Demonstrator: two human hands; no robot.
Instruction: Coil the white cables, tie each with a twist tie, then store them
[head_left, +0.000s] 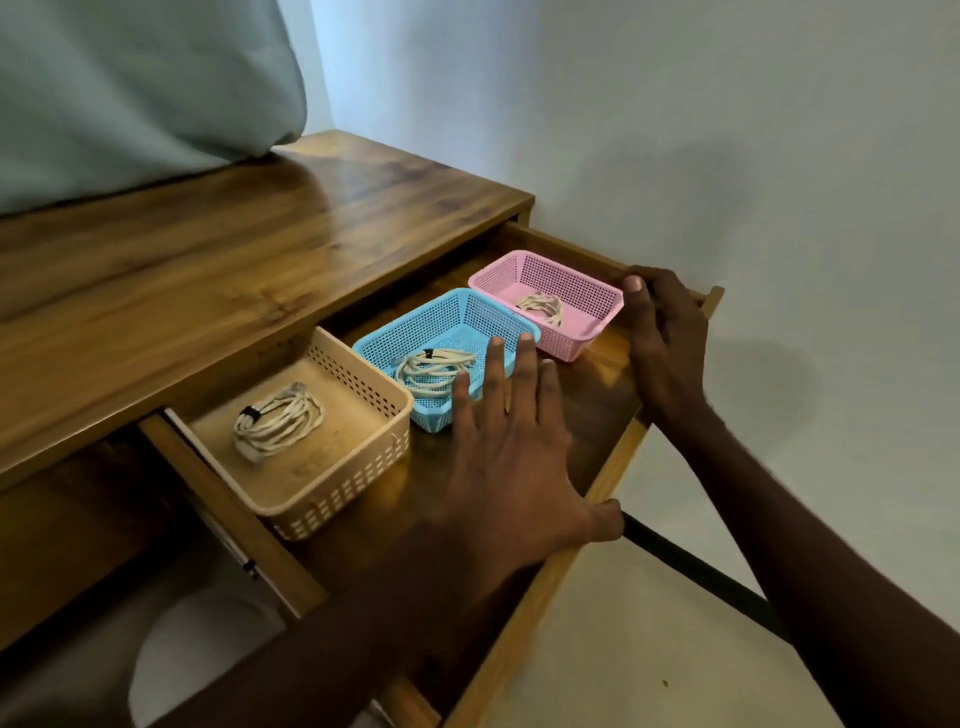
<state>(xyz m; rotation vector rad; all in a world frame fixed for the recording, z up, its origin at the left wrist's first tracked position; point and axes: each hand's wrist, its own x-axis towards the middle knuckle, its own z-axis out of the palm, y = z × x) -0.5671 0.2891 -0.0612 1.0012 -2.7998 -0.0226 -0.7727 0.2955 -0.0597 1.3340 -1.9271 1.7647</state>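
A wooden surface (218, 249) fills the left of the view, its drawer (597, 410) pulled out toward the lower right with its long axis running from lower left to upper right along the front panel. Three baskets sit in a row along that axis: a beige basket (363, 467) nearest the person, a blue basket (447, 312) in the middle, touching it, and a pink basket (587, 312) at the far end.

Each basket holds one coiled white cable. The beige basket's coil (275, 421) lies flat with its length angled toward the upper right, a dark tie at its left end. The blue basket's coil (434, 371) runs roughly the same way, a dark tie near its top. The pink basket's coil (543, 306) is small in the frame; a tie there cannot be made out.

The left hand (511, 457) is spread flat over the drawer's near side, fingers straight, thumb hooked over the front panel, holding nothing. The right hand (662, 332) curls its grip over the drawer's far corner beside the pink basket.

With all three coils stored, closing the drawer appears to be the step in hand. It would go best pushed evenly with both hands, square to the surface, slowly enough that the baskets do not slide.
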